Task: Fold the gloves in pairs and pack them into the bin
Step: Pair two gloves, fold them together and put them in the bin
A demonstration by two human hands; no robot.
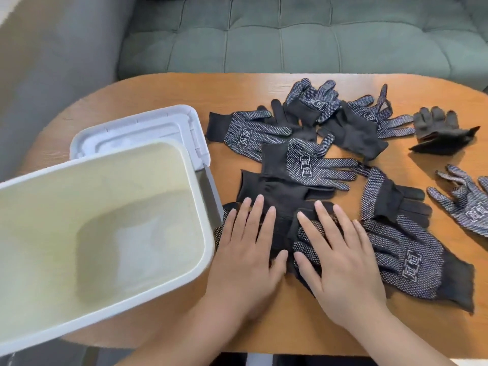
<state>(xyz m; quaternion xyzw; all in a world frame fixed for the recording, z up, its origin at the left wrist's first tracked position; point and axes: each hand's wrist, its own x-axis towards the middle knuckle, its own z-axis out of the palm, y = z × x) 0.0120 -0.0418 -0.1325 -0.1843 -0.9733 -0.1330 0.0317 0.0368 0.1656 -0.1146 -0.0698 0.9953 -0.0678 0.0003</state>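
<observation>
1. A white rectangular plastic bin (92, 186) stood at the left front of the oval orange-brown wooden table (184, 88), partly over a white plastic lid (148, 128) lying behind it.
2. The black knit gloves with white grip dots (309, 165) lay scattered and overlapping on the table to the right of the bin.
3. The left hand (248, 249) lay flat, fingers straight and spread, pressing on a plain black glove (280, 204) just beside the bin's right wall.
4. The right hand (343, 260) also lay flat with its fingers straight and spread, on the fingers of a dotted glove (412, 257) whose cuff pointed to the front right.
5. A folded dark glove (441, 133) lay apart at the far right.
6. A grey-green tufted sofa (290, 43) stood beyond the table.
</observation>
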